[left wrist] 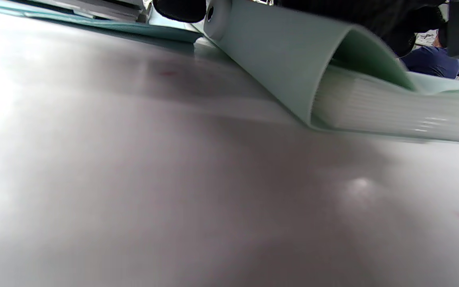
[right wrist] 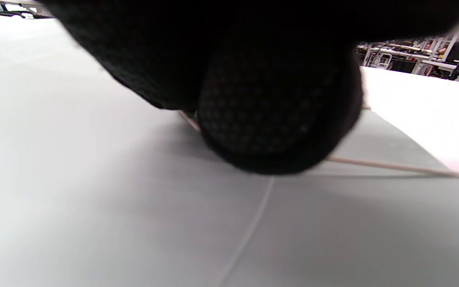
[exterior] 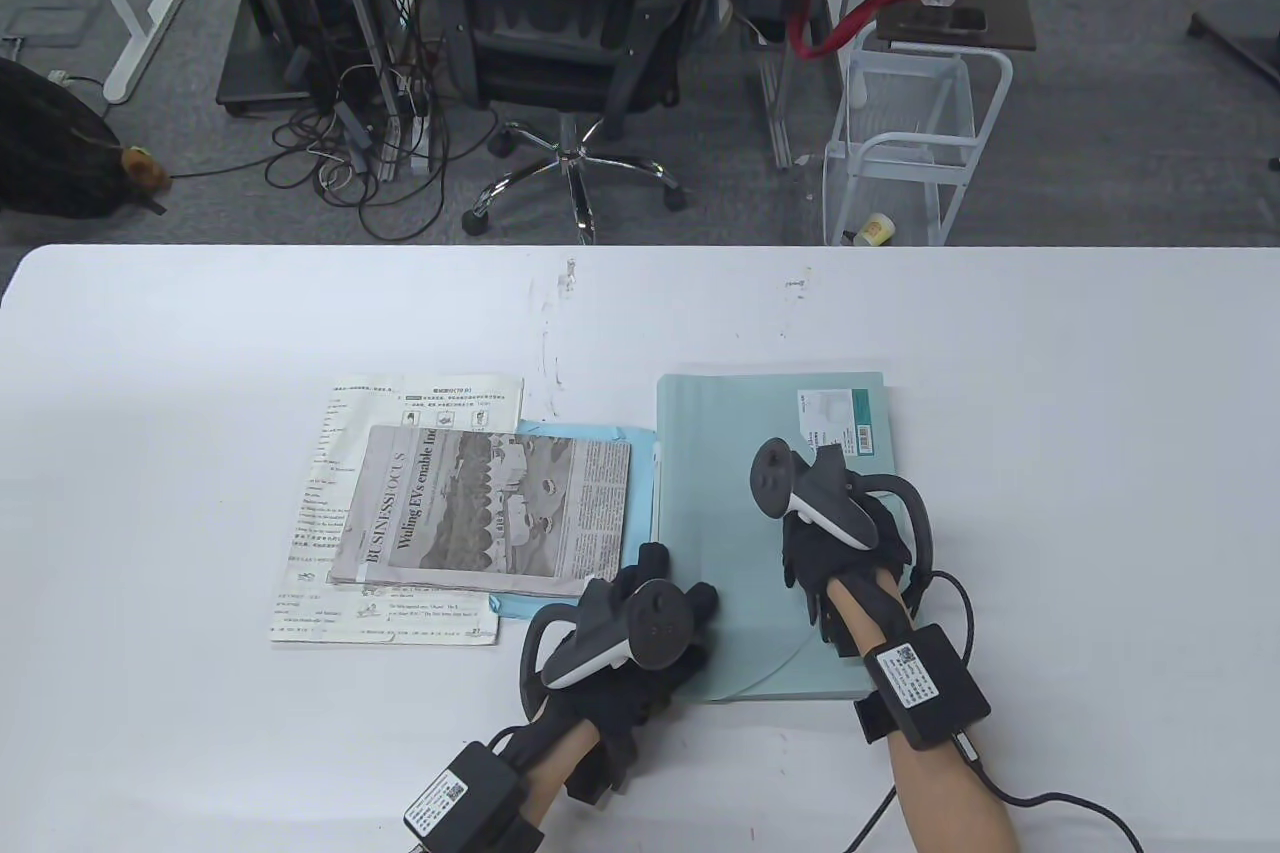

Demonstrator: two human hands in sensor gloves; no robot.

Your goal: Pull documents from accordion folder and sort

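A pale green accordion folder (exterior: 740,493) lies flat at the table's middle. My left hand (exterior: 680,585) is at its near left edge and grips the cover, which curls upward in the left wrist view (left wrist: 281,56) and shows the stacked white pockets (left wrist: 393,111) beneath. My right hand (exterior: 800,548) rests on top of the folder, and its dark glove (right wrist: 277,111) presses on the grey-green cover (right wrist: 134,207). Left of the folder lie a folded newspaper (exterior: 480,513), a printed sheet (exterior: 330,493) under it and a light blue sheet (exterior: 585,435).
The white table (exterior: 200,343) stretches wide on all sides of the papers. Its far edge runs along the top, with an office chair (exterior: 570,23) and a white wire cart (exterior: 905,143) on the floor beyond.
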